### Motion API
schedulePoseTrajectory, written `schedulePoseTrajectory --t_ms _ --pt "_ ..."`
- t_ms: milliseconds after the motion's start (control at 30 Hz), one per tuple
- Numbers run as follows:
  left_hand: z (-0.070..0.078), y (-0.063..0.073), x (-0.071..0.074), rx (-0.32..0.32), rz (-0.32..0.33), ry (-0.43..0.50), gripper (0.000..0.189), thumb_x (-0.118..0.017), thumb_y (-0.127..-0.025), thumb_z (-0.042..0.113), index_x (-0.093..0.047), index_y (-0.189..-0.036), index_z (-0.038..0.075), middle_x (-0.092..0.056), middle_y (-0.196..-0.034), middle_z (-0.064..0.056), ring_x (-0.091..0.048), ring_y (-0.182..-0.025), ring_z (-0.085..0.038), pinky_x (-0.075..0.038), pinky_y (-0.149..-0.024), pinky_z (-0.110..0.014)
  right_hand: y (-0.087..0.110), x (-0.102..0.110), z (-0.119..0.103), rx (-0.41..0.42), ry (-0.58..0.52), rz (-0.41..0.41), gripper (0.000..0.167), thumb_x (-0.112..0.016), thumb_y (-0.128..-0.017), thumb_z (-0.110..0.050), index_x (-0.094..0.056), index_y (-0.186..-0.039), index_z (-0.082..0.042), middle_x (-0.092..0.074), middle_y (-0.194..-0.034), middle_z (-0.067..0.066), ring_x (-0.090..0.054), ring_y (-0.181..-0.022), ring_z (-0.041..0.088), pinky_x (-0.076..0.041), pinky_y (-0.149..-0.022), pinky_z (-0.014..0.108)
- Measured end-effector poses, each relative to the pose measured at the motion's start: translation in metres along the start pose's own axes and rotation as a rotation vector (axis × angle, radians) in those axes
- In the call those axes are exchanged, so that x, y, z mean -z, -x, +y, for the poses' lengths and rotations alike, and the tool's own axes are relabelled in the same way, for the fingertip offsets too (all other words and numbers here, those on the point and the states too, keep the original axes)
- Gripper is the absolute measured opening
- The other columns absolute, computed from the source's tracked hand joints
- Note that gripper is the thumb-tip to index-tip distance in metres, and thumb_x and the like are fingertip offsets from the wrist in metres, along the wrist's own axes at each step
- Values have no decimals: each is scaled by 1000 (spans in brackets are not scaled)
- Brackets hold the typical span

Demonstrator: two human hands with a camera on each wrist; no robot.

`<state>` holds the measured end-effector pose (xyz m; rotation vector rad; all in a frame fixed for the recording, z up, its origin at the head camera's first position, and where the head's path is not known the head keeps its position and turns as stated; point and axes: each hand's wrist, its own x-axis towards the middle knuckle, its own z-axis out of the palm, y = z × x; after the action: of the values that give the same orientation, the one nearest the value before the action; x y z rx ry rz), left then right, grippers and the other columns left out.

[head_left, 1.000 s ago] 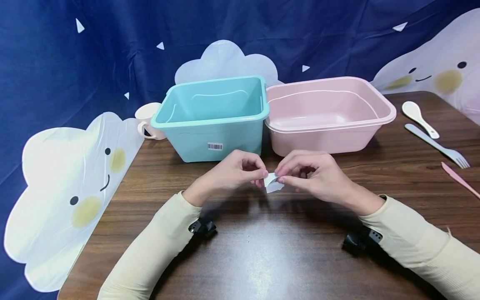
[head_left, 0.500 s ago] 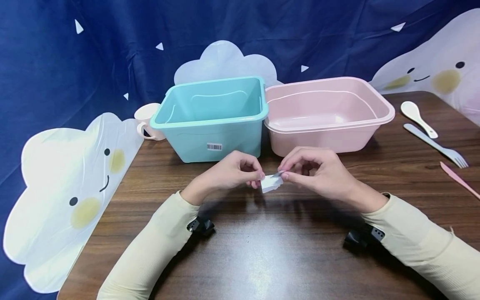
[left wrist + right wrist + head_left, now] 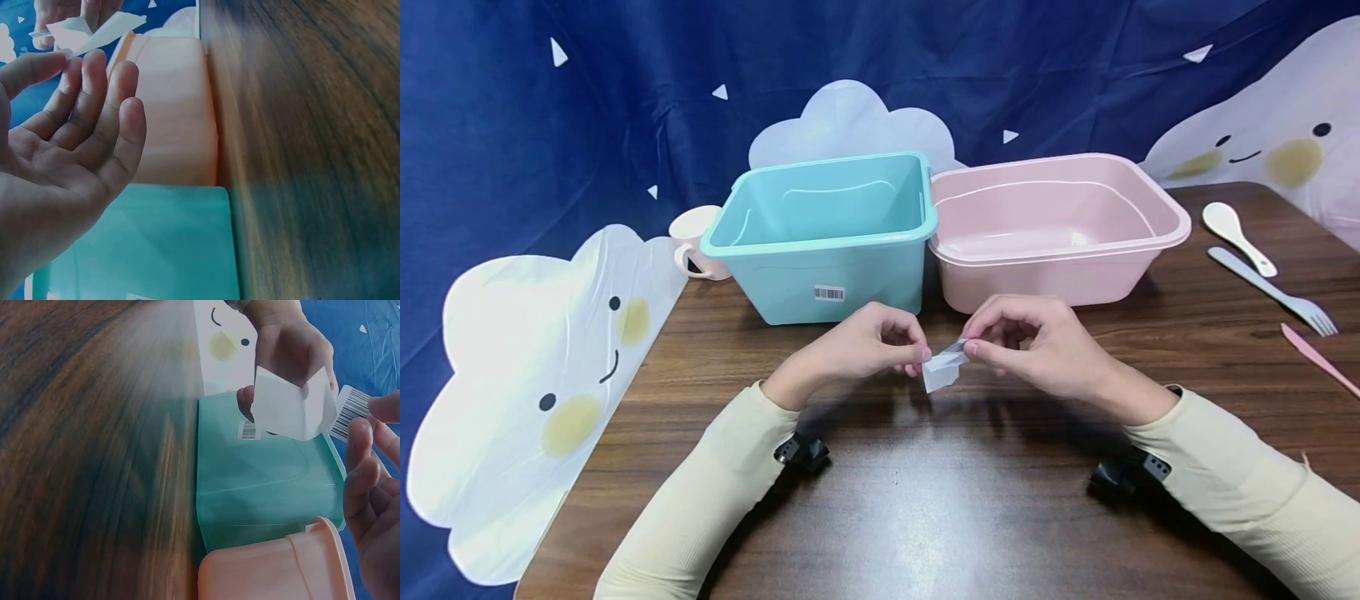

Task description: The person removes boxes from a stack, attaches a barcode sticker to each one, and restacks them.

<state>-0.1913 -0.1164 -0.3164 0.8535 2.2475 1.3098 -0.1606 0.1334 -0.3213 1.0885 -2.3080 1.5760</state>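
Over the table, in front of the two containers, my left hand (image 3: 868,342) pinches a small folded piece of white backing paper (image 3: 938,381) between thumb and fingertips. My right hand (image 3: 1037,342) pinches a barcode sticker (image 3: 351,412) by its outer edge. In the right wrist view the sticker stands at the edge of the paper; whether they are still stuck together there I cannot tell. Behind the left hand is a teal bin (image 3: 880,279), with a barcode label (image 3: 829,293) on its front wall. A pink basin (image 3: 1037,283) stands beyond the right hand.
A white mug (image 3: 696,237) stands left of the teal bin. On the right side of the wooden table (image 3: 850,517) lie a white spoon (image 3: 1236,233), a grey fork (image 3: 1273,287) and a pink utensil (image 3: 1318,357), partly out of view. A blue curtain (image 3: 625,100) hangs behind.
The sticker has been peeled up further from its backing, and the white paper now hangs lower between the hands. My right hand has shifted slightly right; the containers stay put.
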Motion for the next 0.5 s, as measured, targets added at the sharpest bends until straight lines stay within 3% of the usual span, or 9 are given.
schedulePoseTrajectory --t_ms 233,500 --pt "3 1 0 -17 -1 6 9 -66 -95 6 -70 -89 -1 -69 -75 -4 -64 -81 -44 -57 -72 -42 0 0 1 2 0 -2 18 -74 -86 7 -72 -90 -10 -65 -75 -3 -56 -55 9 -46 -48 22" --pt "3 2 0 -40 -5 1 10 -66 -95 5 -69 -90 -2 -71 -77 -6 -67 -75 -22 -58 -75 -47 0 1 1 -6 15 -15 17 -74 -86 5 -72 -91 -12 -63 -66 4 -57 -52 15 -44 -46 22"
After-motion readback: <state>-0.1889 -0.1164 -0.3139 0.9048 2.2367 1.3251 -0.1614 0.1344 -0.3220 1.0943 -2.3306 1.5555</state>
